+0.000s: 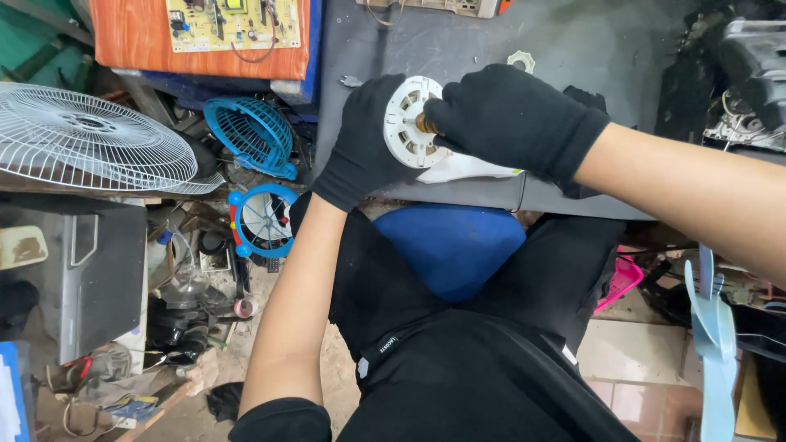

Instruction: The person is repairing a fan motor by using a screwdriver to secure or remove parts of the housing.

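My left hand [360, 143], in a black glove, grips a round white plastic motor housing [405, 131] from the left, over the near edge of a dark grey worktable [491, 49]. My right hand [512, 115], also gloved in black, presses down on the housing's centre, where a brass-coloured bushing [426, 124] shows between its fingers. A white plastic piece [471, 170] lies on the table just under my right hand. Whether my right hand pinches the bushing or only rests on it is hidden.
A small white toothed ring [521, 60] lies farther back on the table. On the left are a white fan guard [90, 139], two small blue fan guards [250, 131], a circuit board [233, 23] on an orange panel and floor clutter. A blue stool [450, 245] sits between my knees; a pale blue fan blade [714, 336] stands at right.
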